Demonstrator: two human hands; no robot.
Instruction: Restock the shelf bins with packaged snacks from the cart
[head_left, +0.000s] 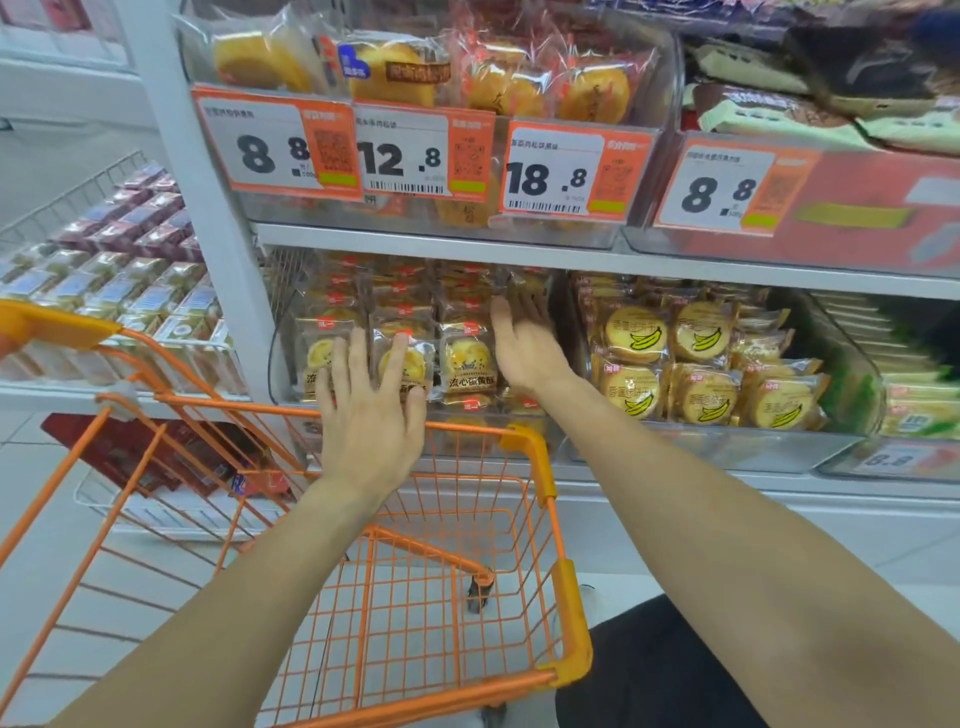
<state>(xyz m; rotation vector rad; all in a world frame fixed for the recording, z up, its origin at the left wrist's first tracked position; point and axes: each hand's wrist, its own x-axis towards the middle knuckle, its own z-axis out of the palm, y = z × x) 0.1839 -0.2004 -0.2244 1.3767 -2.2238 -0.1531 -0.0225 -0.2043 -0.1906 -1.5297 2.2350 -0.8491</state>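
Bright even light, glare on wrappers, blurred warped edges

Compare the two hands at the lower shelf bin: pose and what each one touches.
The left hand lies palm-down with fingers spread, flat on the front packs of the bin. The right hand stands on edge, fingers straight and together, against the right side of the same packs. The left is nearer the front, over the cart rim; the right reaches deeper. Both are open and grip nothing.

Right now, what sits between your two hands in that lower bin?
In the head view, one column of egg-yolk pastry packs stands between the left hand and the right hand. Both hands lie flat, fingers straight, against the packs.
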